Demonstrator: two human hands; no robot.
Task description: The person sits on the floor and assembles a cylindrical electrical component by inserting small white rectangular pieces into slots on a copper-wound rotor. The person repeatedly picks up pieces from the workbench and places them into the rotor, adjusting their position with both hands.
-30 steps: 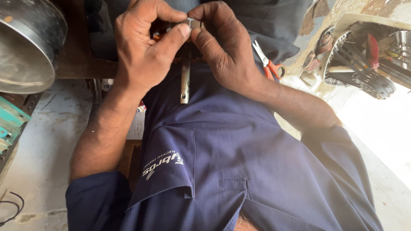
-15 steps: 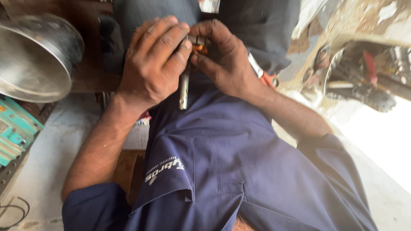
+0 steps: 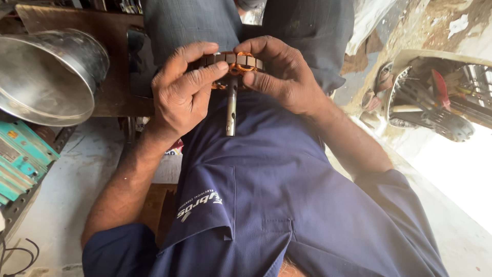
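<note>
I read the step in hand as a close check of a small wound motor core (image 3: 240,60), held up over the lap at about 12 o'clock in my view. It has copper coils, a ring of dark metal segments, and one steel shaft (image 3: 231,110) that points back towards the chest at 6 o'clock.

The left hand (image 3: 182,95) comes in from 9 o'clock of the core. Its grip is clamped on the core's near edge, forefinger laid along the top and thumb underneath. The right hand (image 3: 289,77) comes in from 3 o'clock and is pinched on the other edge, thumb tip pressing the coil side. The core hangs between the two; nothing else supports it.

As I judge it, any further handling calls for one hand to carry the weight while the other frees its fingertips. The shaft also has to stay clear of the blue shirt (image 3: 287,195) just below it.

- **Core:** one, with one shaft, held by two hands.
- **Shiny metal cone** (image 3: 48,77)**:** one, at 9 o'clock on a brown desk (image 3: 115,100).
- **Teal boxes** (image 3: 20,161)**:** one stack, at 8 o'clock; I cannot count the boxes in it.
- **Red-handled tool** (image 3: 439,84)**:** one, at 3 o'clock, among dark parts too cluttered to number.
</note>
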